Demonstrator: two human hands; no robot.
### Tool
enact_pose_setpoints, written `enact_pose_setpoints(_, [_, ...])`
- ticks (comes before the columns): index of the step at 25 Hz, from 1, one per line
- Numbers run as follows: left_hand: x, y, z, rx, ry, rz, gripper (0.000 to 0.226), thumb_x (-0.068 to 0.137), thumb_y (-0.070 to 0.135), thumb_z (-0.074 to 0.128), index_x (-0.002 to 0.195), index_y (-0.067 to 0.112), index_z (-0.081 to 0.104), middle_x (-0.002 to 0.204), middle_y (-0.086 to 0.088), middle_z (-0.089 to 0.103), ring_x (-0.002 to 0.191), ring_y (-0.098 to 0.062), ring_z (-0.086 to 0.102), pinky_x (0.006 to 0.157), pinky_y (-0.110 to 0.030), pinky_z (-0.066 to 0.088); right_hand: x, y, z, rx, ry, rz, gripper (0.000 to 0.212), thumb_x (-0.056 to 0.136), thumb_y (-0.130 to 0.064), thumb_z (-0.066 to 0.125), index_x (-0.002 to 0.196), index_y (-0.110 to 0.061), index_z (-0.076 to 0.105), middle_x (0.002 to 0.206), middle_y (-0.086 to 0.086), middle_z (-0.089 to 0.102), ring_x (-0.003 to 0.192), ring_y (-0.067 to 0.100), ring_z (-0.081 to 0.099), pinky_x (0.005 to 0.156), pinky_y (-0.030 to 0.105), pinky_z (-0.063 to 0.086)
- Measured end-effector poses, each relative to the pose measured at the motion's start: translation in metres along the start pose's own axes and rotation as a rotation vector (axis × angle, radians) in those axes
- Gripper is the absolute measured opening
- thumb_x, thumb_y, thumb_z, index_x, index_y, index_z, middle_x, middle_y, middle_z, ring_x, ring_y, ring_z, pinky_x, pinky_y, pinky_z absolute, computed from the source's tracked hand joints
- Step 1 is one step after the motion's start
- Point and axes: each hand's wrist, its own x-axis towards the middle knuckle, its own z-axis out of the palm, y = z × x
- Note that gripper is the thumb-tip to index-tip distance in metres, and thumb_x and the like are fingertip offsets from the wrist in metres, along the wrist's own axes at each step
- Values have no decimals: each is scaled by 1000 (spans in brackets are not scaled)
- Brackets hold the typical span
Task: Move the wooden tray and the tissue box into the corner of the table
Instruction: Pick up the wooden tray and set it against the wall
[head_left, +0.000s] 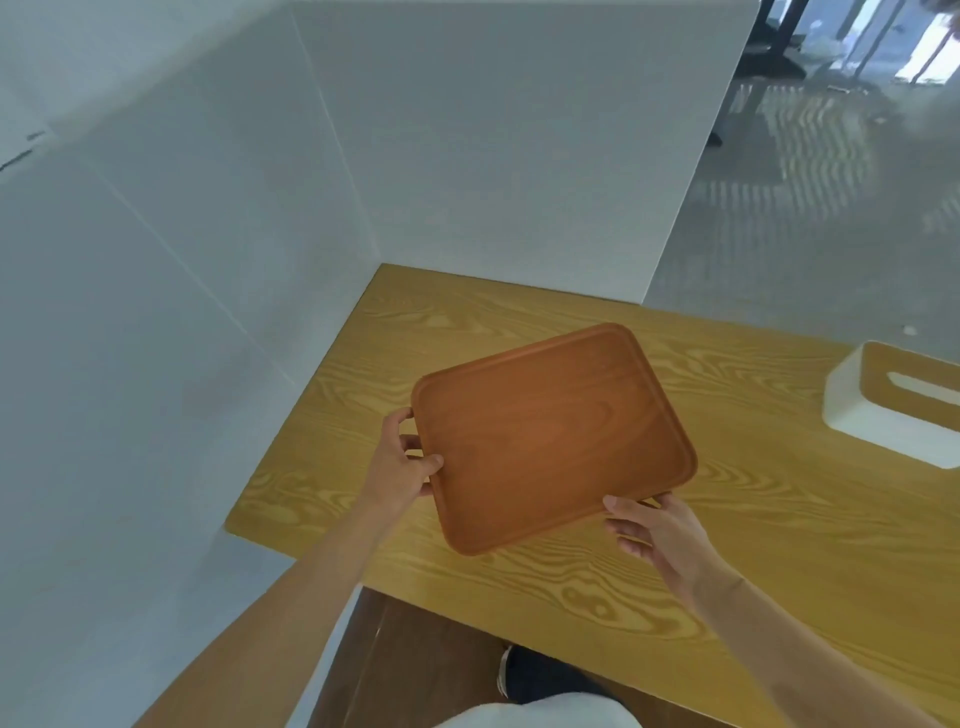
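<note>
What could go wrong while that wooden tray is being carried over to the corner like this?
The wooden tray is pinched only at its edges by the left hand and right hand, so it might tip or slip onto the table. Swinging it toward the corner, its far edge could knock the white wall panels. The tissue box sits near the table's edge and could be nudged off later.

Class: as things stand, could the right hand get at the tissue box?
Probably not yet: the right hand is gripping the wooden tray with the left hand. The table toward the tissue box looks clear.
</note>
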Motion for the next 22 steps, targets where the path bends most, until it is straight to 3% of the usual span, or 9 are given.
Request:
enact_pose_setpoints(9, [115, 43, 49, 214, -89, -46, 72, 89, -5, 67, 146, 27, 35, 118, -9, 57, 97, -23, 67, 71, -43, 62, 68, -19, -8, 165, 153, 69, 33, 77, -12, 83, 104, -8, 65, 88, 7, 76, 74, 23, 70, 61, 36, 49])
enact_pose_setpoints(13, [150, 49, 73, 263, -135, -63, 72, 88, -6, 66, 145, 27, 36, 114, -7, 57, 92, -19, 66, 58, -30, 58, 87, -24, -15, 226, 212, 106, 27, 80, -10, 80, 102, -9, 65, 87, 5, 75, 70, 23, 68, 57, 35, 45])
enact_pose_setpoints(19, [204, 55, 91, 364, -212, -83, 72, 89, -6, 65, 146, 28, 36, 118, -6, 57, 94, -18, 66, 58, -28, 58, 109, -18, -6, 285, 291, 160, 20, 83, -13, 79, 99, -9, 68, 92, 7, 79, 74, 23, 69, 60, 34, 48])
enact_pose_setpoints(22, [231, 54, 93, 427, -237, -76, 73, 89, -5, 65, 147, 27, 35, 121, -7, 56, 100, -23, 65, 74, -40, 60, 125, -18, 7, 318, 341, 178, 18, 83, -11, 78, 98, -9, 68, 90, 5, 78, 70, 20, 70, 61, 33, 48])
